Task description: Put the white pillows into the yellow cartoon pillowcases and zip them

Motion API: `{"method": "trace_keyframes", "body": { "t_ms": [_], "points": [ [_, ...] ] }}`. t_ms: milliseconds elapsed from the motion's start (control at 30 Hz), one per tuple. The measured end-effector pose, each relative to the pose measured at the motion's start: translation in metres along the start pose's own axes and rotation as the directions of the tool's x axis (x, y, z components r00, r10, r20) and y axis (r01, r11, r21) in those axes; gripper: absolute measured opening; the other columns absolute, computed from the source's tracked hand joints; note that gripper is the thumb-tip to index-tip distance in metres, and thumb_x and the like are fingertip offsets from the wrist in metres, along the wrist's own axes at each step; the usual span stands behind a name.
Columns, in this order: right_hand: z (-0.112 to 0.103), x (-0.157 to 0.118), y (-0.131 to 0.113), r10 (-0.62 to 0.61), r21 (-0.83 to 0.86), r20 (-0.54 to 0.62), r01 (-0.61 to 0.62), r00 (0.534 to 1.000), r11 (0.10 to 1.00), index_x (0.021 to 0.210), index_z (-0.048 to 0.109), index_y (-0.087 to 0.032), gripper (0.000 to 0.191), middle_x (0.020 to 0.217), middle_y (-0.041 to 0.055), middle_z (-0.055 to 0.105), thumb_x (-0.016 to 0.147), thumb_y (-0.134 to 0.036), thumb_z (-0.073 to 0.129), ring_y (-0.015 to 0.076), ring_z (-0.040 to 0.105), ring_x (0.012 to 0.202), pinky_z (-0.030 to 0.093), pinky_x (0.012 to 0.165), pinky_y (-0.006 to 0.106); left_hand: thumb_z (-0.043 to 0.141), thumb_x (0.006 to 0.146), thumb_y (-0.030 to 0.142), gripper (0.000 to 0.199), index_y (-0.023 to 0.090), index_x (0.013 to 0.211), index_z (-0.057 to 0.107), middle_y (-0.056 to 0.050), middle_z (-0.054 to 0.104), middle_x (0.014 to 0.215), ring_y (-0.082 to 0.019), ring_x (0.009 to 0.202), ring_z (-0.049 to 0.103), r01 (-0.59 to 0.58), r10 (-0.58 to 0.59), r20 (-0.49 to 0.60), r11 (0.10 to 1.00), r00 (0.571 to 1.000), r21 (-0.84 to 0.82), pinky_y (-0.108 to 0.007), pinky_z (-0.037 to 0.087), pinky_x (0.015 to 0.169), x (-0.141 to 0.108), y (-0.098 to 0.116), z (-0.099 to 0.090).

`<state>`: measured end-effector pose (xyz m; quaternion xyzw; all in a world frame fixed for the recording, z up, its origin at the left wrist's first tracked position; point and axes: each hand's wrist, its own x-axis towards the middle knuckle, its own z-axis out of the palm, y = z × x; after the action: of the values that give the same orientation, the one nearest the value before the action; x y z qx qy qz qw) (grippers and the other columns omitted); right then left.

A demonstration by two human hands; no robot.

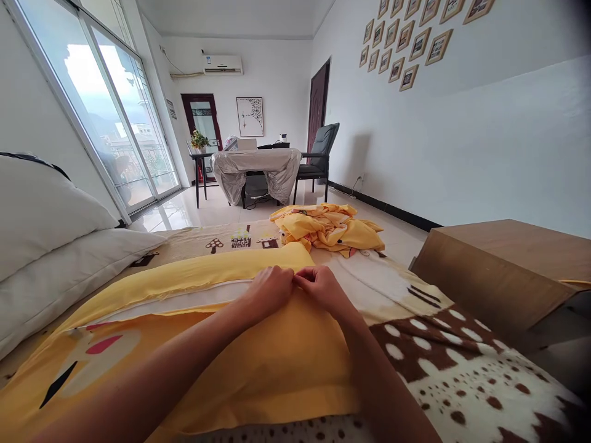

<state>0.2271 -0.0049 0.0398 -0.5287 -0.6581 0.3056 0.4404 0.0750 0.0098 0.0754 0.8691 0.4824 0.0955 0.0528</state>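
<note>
A yellow pillowcase [277,357] with a cartoon print lies across the bed in front of me. Its long slit gapes on the left, and a white pillow [184,298] shows inside. My left hand [272,288] is closed on the edge of the fabric at the right part of the slit. Right beside it, my right hand [318,284] pinches the same edge, thumb against bent finger. The fingertips of both hands nearly touch. Any small zip pull between them is too small to make out.
Crumpled yellow bedding [327,227] lies beyond my hands. White pillows [46,246] are stacked at left, on a patterned blanket [443,369] covering the bed. A brown cardboard box [489,277] stands at right. Farther back are a covered table [256,161] and a black chair [321,154].
</note>
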Motion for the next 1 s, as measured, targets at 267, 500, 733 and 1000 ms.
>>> {"method": "trace_keyframes", "body": {
  "t_ms": [267, 500, 733, 1000],
  "points": [
    [-0.007, -0.001, 0.004, -0.268, -0.299, 0.1, 0.286, 0.958, 0.91, 0.077, 0.07, -0.017, 0.013, 0.066, -0.0002, 0.064, 0.077, -0.019, 0.057, 0.0112, 0.052, 0.06, 0.036, 0.057, 0.022, 0.042, 0.079, 0.024, 0.026, 0.018, 0.075, 0.067, -0.011, 0.067, 0.077, -0.022, 0.068, 0.06, 0.041, -0.041, -0.011, 0.999, 0.999, -0.01, -0.029, 0.032, 0.055, 0.007, -0.001, -0.001],
    [-0.006, 0.0, 0.008, -0.303, -0.425, 0.094, 0.313, 0.948, 0.849, 0.073, 0.065, -0.017, 0.009, 0.069, 0.001, 0.065, 0.079, -0.024, 0.063, 0.0126, 0.055, 0.064, 0.036, 0.059, 0.023, 0.046, 0.073, 0.025, 0.021, 0.018, 0.06, 0.061, -0.008, 0.063, 0.065, -0.018, 0.057, 0.052, 0.141, -0.141, -0.021, 0.99, 0.99, -0.011, -0.029, 0.027, 0.052, 0.006, -0.01, -0.011],
    [-0.008, -0.001, 0.007, -0.347, -0.4, 0.134, 0.371, 0.928, 0.838, 0.073, 0.063, -0.018, 0.007, 0.07, -0.0003, 0.062, 0.079, -0.02, 0.064, 0.0121, 0.053, 0.065, 0.035, 0.059, 0.023, 0.044, 0.071, 0.023, 0.025, 0.019, 0.047, 0.042, -0.001, 0.044, 0.05, -0.014, 0.05, 0.038, 0.22, -0.22, -0.053, 0.975, 0.974, -0.006, -0.029, 0.019, 0.051, -0.023, -0.052, -0.032],
    [0.004, -0.008, -0.002, -0.481, -0.452, 0.119, 0.479, 0.869, 0.753, 0.091, 0.064, -0.021, 0.017, 0.118, 0.0079, 0.057, 0.076, -0.013, 0.06, 0.0235, 0.048, 0.112, 0.034, 0.094, 0.039, 0.043, 0.073, 0.022, 0.026, 0.019, 0.049, 0.036, 0.002, 0.041, 0.052, -0.013, 0.054, 0.037, 0.224, -0.228, -0.084, 0.973, 0.97, -0.049, -0.027, 0.02, 0.052, -0.054, -0.083, -0.039]
  ]
}}
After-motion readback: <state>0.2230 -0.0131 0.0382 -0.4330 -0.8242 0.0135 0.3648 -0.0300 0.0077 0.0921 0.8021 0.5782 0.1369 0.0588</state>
